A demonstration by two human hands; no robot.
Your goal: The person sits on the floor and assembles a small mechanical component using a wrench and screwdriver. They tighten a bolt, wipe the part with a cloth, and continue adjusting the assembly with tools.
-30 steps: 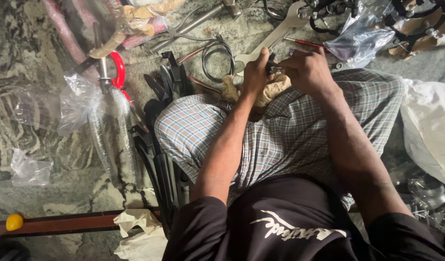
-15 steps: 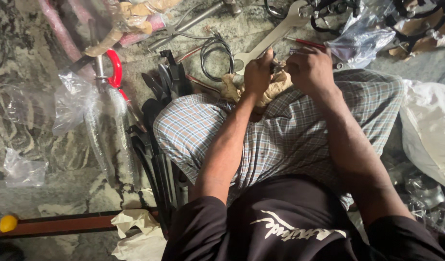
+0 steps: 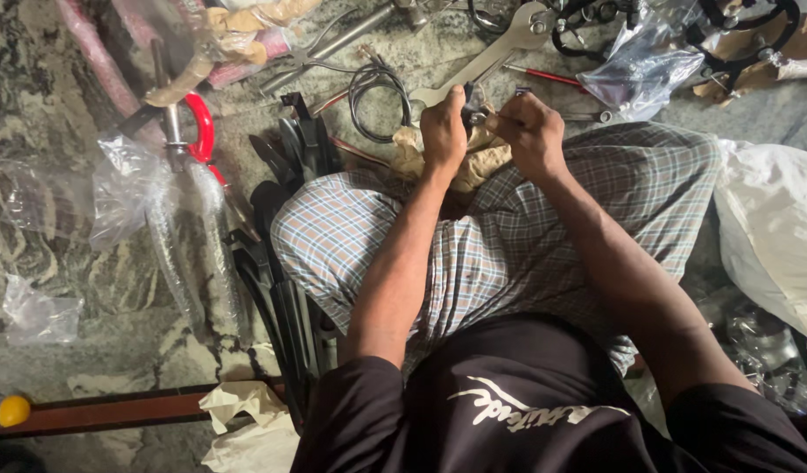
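Note:
I sit on the floor in checked trousers [image 3: 508, 254], both arms stretched out over my lap. My left hand [image 3: 442, 131] is closed around a small dark metal part [image 3: 469, 101] held upright. My right hand [image 3: 531, 133] is closed beside it and pinches a thin metal tool [image 3: 500, 116] whose tip meets the part. A crumpled tan cloth [image 3: 473, 162] lies under both hands. What the part is exactly stays hidden by my fingers.
A large flat wrench [image 3: 495, 54] and a red-handled tool [image 3: 548, 77] lie beyond my hands. Black cable loop [image 3: 377, 98], pliers [image 3: 329, 48], clear plastic bags [image 3: 648, 66], a plastic-wrapped fork with red part [image 3: 193, 175], black strips [image 3: 281, 263], a white sack [image 3: 771, 236] surround me.
The view has shifted slightly; my hands stay together on the small part, with the right hand turned a little as it works the thin tool.

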